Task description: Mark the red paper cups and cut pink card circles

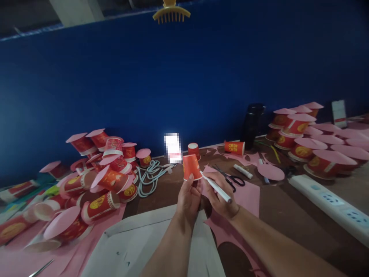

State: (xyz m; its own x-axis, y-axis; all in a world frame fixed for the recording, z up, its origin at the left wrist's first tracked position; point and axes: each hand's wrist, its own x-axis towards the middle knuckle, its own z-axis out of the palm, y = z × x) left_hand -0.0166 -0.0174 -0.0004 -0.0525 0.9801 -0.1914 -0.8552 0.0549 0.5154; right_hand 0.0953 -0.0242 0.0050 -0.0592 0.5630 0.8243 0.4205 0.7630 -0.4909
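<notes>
My left hand point(189, 195) grips a red paper cup point(190, 166) near its rim, with the cup's narrower end up. In my right hand point(217, 194) is a white marker point(217, 188), its tip against or very close to the cup's side near the rim; actual contact I cannot tell. Behind the held cup stands another red cup point(193, 149) with its pale end facing up. Black-handled scissors point(235, 182) lie just beyond my right hand on pink paper point(250, 196). A glue stick point(243, 171) lies past them.
Red cups with pink discs pile up at left point(100, 204) and stack at right point(301, 142). A power strip point(331, 204), coiled cable point(150, 179), black bottle point(253, 125) and cup on its side point(234, 147) lie around. A white board point(144, 242) sits in front, a blue wall point(201, 77) behind.
</notes>
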